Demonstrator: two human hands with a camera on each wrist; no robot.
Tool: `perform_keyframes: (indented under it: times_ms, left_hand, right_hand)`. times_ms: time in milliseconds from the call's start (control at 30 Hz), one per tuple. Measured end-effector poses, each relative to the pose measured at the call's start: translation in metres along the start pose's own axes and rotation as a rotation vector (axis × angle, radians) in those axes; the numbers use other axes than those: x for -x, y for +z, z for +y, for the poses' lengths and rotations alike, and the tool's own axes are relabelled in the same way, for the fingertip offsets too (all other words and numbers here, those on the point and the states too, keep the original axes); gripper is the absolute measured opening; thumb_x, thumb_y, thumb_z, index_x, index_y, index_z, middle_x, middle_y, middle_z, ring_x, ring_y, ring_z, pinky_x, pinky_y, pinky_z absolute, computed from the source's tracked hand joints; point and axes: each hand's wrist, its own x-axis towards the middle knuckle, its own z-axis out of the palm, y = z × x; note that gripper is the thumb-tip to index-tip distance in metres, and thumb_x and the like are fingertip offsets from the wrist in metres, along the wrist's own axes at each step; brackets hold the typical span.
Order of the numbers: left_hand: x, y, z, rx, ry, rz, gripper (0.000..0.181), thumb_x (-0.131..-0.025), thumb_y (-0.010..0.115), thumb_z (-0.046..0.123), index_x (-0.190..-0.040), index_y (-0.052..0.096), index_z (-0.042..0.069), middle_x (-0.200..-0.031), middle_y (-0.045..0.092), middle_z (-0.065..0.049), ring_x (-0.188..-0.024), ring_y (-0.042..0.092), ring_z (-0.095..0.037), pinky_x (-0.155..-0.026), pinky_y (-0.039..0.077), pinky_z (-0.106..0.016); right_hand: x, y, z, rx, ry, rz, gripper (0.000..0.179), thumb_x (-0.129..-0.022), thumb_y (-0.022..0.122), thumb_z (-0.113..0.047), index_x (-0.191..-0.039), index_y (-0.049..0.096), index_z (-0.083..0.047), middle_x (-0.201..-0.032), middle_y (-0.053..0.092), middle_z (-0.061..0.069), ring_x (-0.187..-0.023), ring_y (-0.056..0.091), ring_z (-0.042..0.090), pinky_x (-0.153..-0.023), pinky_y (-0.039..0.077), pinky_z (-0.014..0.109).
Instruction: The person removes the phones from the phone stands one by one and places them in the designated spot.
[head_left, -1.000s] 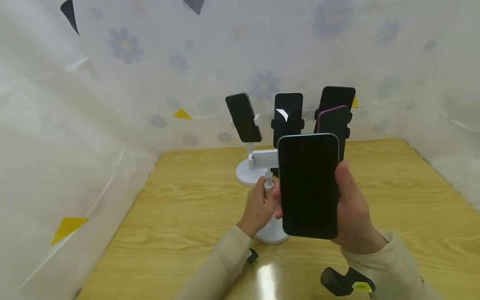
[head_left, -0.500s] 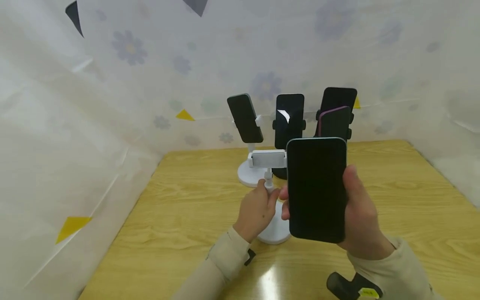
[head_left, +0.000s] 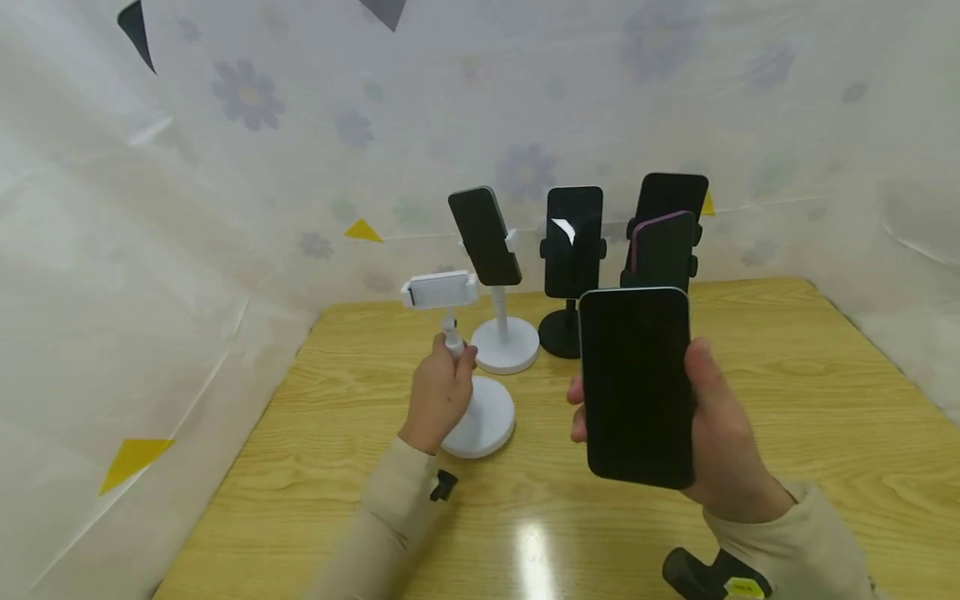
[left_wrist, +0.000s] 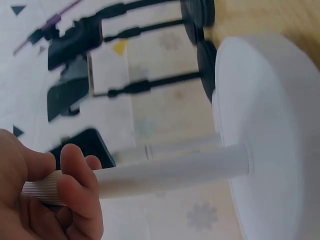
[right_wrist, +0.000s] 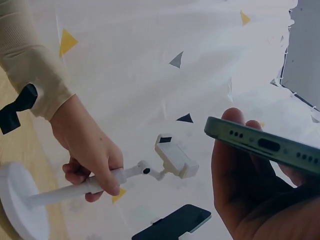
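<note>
My left hand point(head_left: 438, 393) grips the ribbed upper stem of a white phone stand point(head_left: 486, 417), fingers and thumb wrapped round it. The stand's clamp head point(head_left: 440, 291) holds no phone. In the left wrist view its round base point(left_wrist: 272, 130) fills the right side. My right hand point(head_left: 723, 437) holds a smartphone point(head_left: 636, 387) upright by its edges, dark screen facing me. The right wrist view shows the phone's pale green bottom edge point(right_wrist: 265, 145) with its charging port, and fingers behind it.
Behind stands a second white stand point(head_left: 506, 346) bearing a phone point(head_left: 485, 236). To its right, a black stand point(head_left: 558, 335) carries another phone point(head_left: 573, 242). Further right are a black phone point(head_left: 672, 196) and a purple-edged phone point(head_left: 663, 248), partly hidden by the held one. A patterned sheet point(head_left: 300, 150) surrounds the wooden table point(head_left: 795, 367).
My left hand has moved the white stand left, out from behind the held phone. The right hand has shifted slightly right and down with its smartphone.
</note>
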Motion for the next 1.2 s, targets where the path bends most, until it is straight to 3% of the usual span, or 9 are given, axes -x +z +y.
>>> perform_keyframes:
  times_ms: [200,400,567,767,933,1200]
  left_hand:
    - [-0.032,-0.020,-0.040,-0.018,-0.093,0.060,0.028,-0.106,0.043,0.025,-0.114,0.052,0.000,-0.095,0.070,-0.016,-0.078,0.066,-0.030,-0.068,0.053,-0.042]
    - [-0.055,-0.037,-0.084,-0.013,-0.184,0.024,0.030,-0.107,0.039,0.026,-0.120,0.047,0.000,-0.103,0.067,-0.016,-0.075,0.065,-0.027,-0.068,0.054,-0.039]
    - [-0.069,-0.046,-0.106,-0.006,-0.245,0.017,0.033,-0.108,0.037,0.028,-0.123,0.044,0.000,-0.108,0.066,-0.017,-0.068,0.063,-0.022,-0.065,0.053,-0.033]
    - [-0.082,-0.037,-0.117,-0.030,-0.252,0.061,0.033,-0.108,0.036,0.029,-0.122,0.043,0.000,-0.108,0.066,-0.020,-0.092,0.063,-0.036,-0.081,0.050,-0.045]
    - [-0.088,-0.028,-0.120,-0.009,-0.284,0.058,0.031,-0.108,0.034,0.030,-0.122,0.042,0.003,-0.106,0.062,-0.017,-0.088,0.058,-0.033,-0.078,0.047,-0.043]
    - [-0.093,-0.020,-0.118,-0.005,-0.255,0.081,0.032,-0.108,0.034,0.032,-0.120,0.042,0.004,-0.098,0.059,-0.014,-0.079,0.055,-0.030,-0.072,0.045,-0.042]
  right_hand:
    - [0.004,-0.004,0.004,0.070,0.034,0.000,0.062,-0.106,-0.003,-0.040,-0.154,0.020,-0.009,-0.135,0.056,0.018,-0.112,0.063,0.032,-0.098,0.054,0.045]
    - [0.006,-0.004,0.009,0.094,0.079,-0.002,0.060,-0.106,-0.004,-0.037,-0.155,0.018,-0.010,-0.135,0.055,0.017,-0.112,0.063,0.030,-0.096,0.055,0.043]
    - [0.007,-0.004,0.008,0.133,0.082,0.016,0.059,-0.106,-0.004,-0.035,-0.155,0.018,-0.010,-0.135,0.056,0.016,-0.111,0.064,0.030,-0.095,0.055,0.044]
    - [0.012,-0.006,0.008,0.098,0.099,0.019,0.060,-0.106,-0.007,-0.036,-0.155,0.018,-0.011,-0.136,0.055,0.016,-0.112,0.064,0.030,-0.097,0.055,0.044]
    - [0.017,-0.006,0.010,0.088,0.129,0.029,0.061,-0.105,-0.007,-0.037,-0.156,0.016,-0.013,-0.136,0.055,0.015,-0.113,0.064,0.030,-0.096,0.055,0.043]
    - [0.020,-0.007,0.008,0.105,0.208,0.086,0.059,-0.106,-0.002,-0.041,-0.156,0.018,-0.015,-0.134,0.056,0.014,-0.111,0.064,0.029,-0.095,0.054,0.041]
